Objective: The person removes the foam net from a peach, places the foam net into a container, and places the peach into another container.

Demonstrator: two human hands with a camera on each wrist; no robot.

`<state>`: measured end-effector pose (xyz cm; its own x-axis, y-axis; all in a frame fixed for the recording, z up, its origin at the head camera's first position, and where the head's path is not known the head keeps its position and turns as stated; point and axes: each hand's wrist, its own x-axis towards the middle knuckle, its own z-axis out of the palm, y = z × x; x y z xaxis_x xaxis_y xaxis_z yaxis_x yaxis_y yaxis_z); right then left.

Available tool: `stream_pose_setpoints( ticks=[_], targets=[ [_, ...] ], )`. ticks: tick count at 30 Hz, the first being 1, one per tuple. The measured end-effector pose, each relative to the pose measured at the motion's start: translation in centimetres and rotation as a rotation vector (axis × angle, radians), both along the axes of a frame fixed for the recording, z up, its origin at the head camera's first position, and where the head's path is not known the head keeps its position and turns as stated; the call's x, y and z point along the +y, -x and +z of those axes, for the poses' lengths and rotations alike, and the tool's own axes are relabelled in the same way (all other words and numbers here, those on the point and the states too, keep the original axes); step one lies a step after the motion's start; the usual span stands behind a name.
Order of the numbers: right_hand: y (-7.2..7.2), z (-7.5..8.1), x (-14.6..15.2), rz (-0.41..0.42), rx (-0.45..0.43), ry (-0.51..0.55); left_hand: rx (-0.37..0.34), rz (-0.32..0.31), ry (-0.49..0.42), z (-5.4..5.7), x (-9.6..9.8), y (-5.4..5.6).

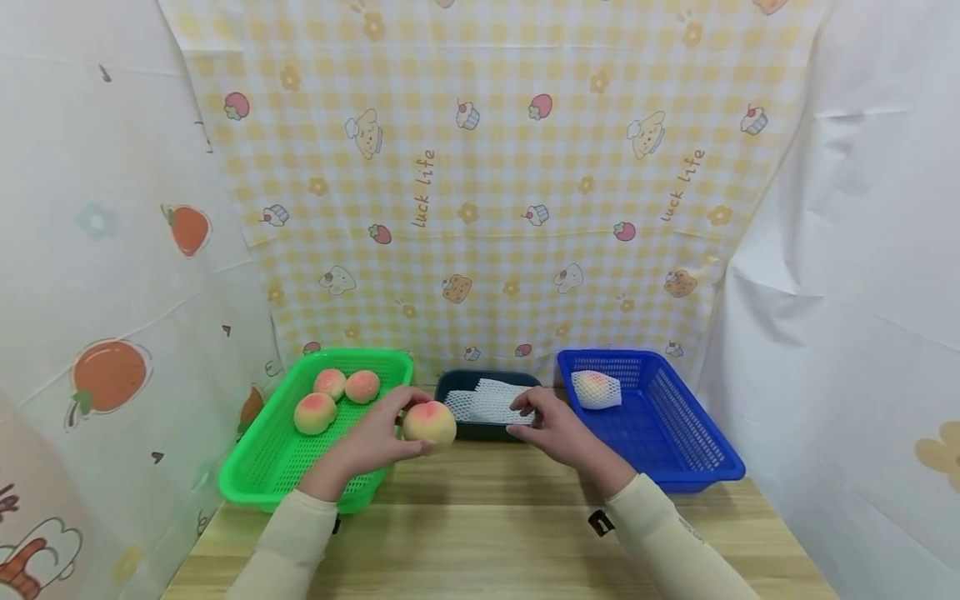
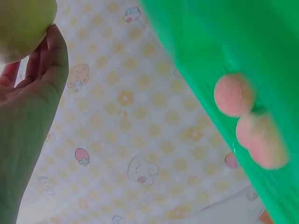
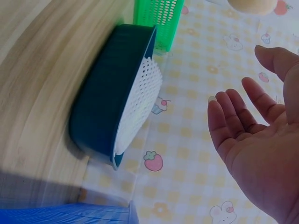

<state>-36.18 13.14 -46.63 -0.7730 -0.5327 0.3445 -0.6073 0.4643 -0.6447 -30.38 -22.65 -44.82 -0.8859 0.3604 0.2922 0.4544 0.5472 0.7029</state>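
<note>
My left hand (image 1: 382, 432) grips a yellow peach with a pink blush (image 1: 430, 423), held up in front of the dark tray; part of it shows at the top corner of the left wrist view. To the right, my right hand (image 1: 553, 427) hovers near the tray's right end, fingers loosely bent with nothing in them. White foam net sleeves (image 1: 491, 401) lie in the dark green tray (image 1: 480, 432) at the back. In the right wrist view the palm (image 3: 261, 158) faces upward beside the tray, thumb apart from the fingers.
At left stands a green basket (image 1: 243, 467) with three peaches (image 1: 315, 413) in it. A blue basket (image 1: 697, 425) at right holds one peach in a foam net (image 1: 597, 390). All stand on a wooden table (image 1: 480, 533) before a checked cloth (image 1: 480, 250).
</note>
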Motion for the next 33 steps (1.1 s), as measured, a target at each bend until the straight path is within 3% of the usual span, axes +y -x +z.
stream_pose_setpoints(
  ticks=[6,12,22,27,33],
  targets=[
    [-0.4,0.1,0.3,-0.008,-0.023,0.005,0.019,-0.017,0.072,1.0,-1.8,0.4],
    [-0.7,0.2,0.5,0.004,-0.017,0.006,0.035,0.006,0.13,1.6,-4.0,1.2],
    [-1.0,-0.4,0.7,0.031,-0.008,-0.01,0.076,0.025,0.169,1.3,-6.7,2.4],
    [-1.3,-0.5,0.6,0.047,-0.033,-0.01,0.051,0.091,0.185,1.0,-7.9,3.1],
    [-1.6,-0.5,0.5,0.042,-0.065,-0.015,0.059,0.132,0.177,0.6,-9.3,4.6]
  ],
)
